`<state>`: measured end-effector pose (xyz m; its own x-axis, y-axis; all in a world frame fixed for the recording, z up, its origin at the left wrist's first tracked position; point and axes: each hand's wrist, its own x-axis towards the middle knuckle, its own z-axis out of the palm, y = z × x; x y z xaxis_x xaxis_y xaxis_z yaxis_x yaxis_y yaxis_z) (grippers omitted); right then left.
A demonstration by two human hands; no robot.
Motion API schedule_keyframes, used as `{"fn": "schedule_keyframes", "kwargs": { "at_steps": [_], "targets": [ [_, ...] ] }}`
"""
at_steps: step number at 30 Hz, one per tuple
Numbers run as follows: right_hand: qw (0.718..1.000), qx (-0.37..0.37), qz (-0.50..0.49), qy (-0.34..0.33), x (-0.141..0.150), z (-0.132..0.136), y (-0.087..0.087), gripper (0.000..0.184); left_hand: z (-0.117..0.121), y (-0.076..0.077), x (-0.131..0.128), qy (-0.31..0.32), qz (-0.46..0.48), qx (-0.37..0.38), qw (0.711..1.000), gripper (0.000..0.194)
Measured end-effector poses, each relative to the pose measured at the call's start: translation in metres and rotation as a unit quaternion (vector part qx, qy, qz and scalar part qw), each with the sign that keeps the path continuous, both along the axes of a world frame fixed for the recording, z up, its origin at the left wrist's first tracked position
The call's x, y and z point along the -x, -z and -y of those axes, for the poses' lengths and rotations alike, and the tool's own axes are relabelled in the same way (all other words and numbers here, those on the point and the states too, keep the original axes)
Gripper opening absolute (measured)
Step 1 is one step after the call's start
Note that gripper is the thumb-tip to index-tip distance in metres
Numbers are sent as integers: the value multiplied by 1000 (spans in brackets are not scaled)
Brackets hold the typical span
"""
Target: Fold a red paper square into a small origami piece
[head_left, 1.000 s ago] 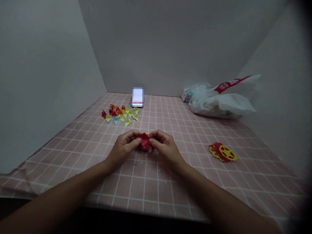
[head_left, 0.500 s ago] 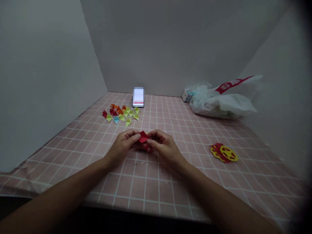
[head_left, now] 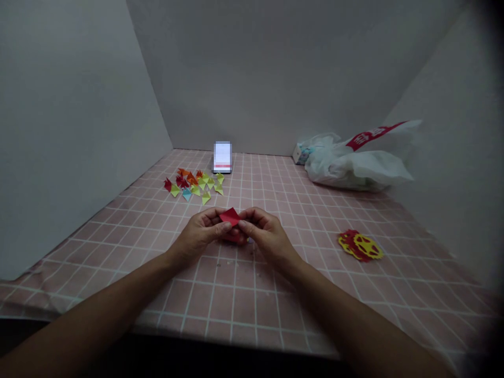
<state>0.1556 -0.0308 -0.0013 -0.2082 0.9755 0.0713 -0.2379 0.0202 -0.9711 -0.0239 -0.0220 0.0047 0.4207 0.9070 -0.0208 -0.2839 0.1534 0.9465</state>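
Note:
A small folded piece of red paper is pinched between my two hands above the middle of the table. My left hand grips its left side, with the thumb along the lower edge. On the other side, my right hand holds the right corner between thumb and fingers. Something red shows beneath my fingers, partly hidden by them. Beyond my left hand lies a group of small folded paper pieces in red, orange, yellow and light blue.
A device with a bright blurred screen stands near the back wall. At the back right a white plastic bag rests against a patterned box. Red and yellow cut-out discs lie on the checked pink tablecloth to the right.
The red paper has turned in my fingers and shows a larger flat face, slightly higher. My left thumb has shifted right along its lower edge. The view has moved a little.

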Motion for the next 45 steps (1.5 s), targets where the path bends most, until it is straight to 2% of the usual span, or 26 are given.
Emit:
{"fn": "schedule_keyframes", "kwargs": {
  "at_steps": [15, 45],
  "targets": [
    [1000, 3, -16, -9, 0, -1, 3, 19, 0, -3, -1, -3, -7, -3, 1000, 37],
    [998, 29, -52, -3, 3, -1, 8, 20, -1, 1, 0, -1, -30, -19, 999, 35]
  ]
}}
